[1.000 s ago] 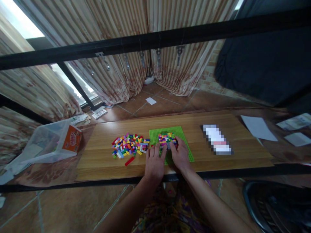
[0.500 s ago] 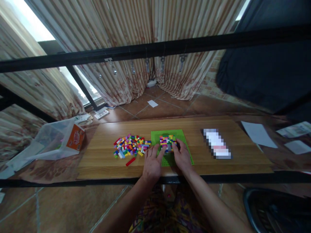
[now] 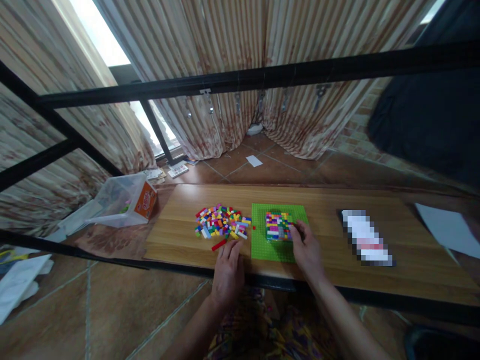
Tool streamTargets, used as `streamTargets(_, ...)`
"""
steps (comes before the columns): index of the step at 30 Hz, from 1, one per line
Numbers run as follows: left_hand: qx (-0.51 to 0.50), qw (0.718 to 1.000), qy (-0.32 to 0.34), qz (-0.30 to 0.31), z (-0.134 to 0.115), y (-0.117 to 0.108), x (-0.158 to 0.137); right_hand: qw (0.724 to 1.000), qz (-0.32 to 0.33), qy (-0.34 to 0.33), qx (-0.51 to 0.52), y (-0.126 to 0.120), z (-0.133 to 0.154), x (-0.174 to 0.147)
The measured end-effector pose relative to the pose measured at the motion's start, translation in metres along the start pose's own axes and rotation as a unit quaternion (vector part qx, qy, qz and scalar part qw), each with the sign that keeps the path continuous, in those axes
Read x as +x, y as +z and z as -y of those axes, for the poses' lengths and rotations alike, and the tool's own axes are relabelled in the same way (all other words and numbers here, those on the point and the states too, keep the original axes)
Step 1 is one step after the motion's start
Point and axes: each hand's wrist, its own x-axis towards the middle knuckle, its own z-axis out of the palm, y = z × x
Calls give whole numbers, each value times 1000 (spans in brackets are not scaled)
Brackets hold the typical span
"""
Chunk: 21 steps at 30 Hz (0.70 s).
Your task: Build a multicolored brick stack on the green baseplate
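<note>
On the wooden board (image 3: 322,196), I see the left hand (image 3: 228,270) moved from the brick block (image 3: 277,225) toward loose bricks (image 3: 221,221); right hand (image 3: 308,247) remains at the block. Whether either pinches, I cannot tell.

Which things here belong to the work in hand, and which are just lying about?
In use:
- brick block, right hand at its edge
- green baseplate under it
- brick pile, left hand near it
- long red brick, probably a spare

Likely just lying about:
- pixelated item
- large sheet, far right
- small sheet, beyond the table
</note>
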Motion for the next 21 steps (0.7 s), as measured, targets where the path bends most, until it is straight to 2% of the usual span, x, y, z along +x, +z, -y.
streamTargets(4, 7, 999, -32, -22, 13, -6, 5, 998, -50, -48, -2, -7, 10, -10)
streamTargets(6, 5, 999, -41, -26, 16, -6, 12, 995, -54, -78, -9, -9, 16, -17)
streamTargets(9, 15, 999, -40, -16, 17, -4, 25, 994, -29, -103, -13, -10, 23, -28)
streamTargets(15, 44, 999, 4, 30, 18, 6, 49, 994, 22, -105, -24, -7, 31, -43)
streamTargets(21, 16, 999, 13, 47, 22, 5, 54, 991, 60, -116, -28, -6, 36, -51)
